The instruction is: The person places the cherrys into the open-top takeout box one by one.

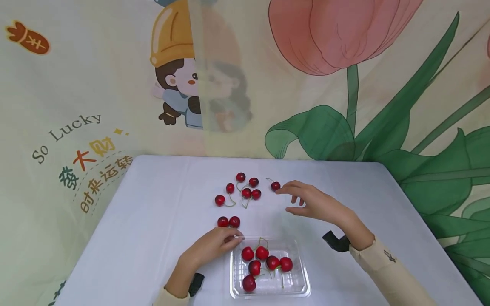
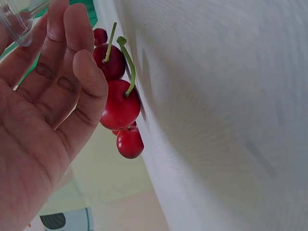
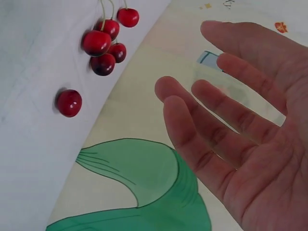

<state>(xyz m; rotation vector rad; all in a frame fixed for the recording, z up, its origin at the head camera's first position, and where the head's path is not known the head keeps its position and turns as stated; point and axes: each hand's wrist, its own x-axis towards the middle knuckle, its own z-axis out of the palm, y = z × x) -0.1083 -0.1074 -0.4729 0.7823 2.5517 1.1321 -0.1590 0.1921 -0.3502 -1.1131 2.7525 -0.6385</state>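
A clear plastic container stands near the table's front, with several cherries in it. At its far left corner, my left hand holds the rim; part of the clear plastic shows by its fingers in the left wrist view. Just beyond that hand lie two cherries side by side. My right hand hovers over the table beside a single stemmed cherry, its fingers loosely bent and apart. In the right wrist view, nothing is between those fingers and the lone cherry lies apart from them.
Several loose cherries with stems lie in a group toward the back of the white-covered table. A printed fabric backdrop rises behind the table. Black straps are around both wrists.
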